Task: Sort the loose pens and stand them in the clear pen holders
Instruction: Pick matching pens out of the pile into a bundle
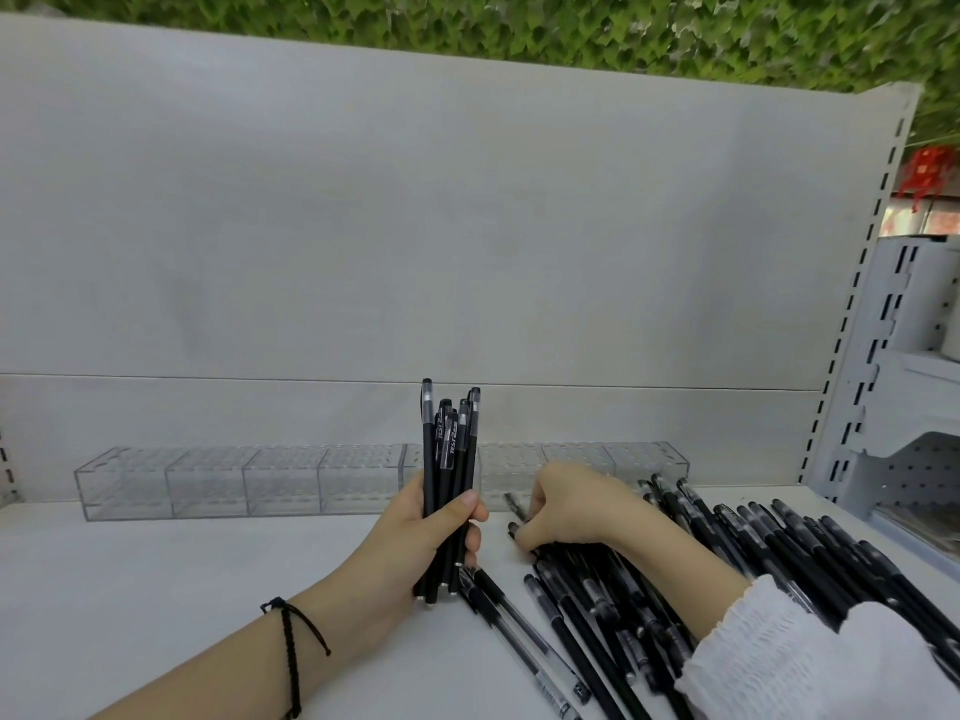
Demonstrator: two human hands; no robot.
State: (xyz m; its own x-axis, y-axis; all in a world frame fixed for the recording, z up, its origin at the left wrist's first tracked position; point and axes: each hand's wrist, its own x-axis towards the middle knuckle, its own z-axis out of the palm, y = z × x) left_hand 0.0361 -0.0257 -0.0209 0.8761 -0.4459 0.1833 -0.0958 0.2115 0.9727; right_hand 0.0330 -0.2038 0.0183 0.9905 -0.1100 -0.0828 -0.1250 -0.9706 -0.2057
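Note:
My left hand (422,527) grips an upright bundle of several black pens (451,444) just in front of the holders. My right hand (569,504) reaches down with curled fingers onto the near end of a heap of loose black pens (727,558), pinching one pen (516,504) at its tip. A row of clear pen holders (244,480) with hole-grid tops stands along the back of the white shelf (156,589), with no pens standing in them. A second row of clear holders (613,462) continues to the right behind my right hand.
A white back panel (415,226) rises behind the holders. A slotted metal upright (852,314) and further shelving stand at the right. Two clear-barrelled pens (519,631) lie apart from the heap near my left wrist. Green foliage shows above the panel.

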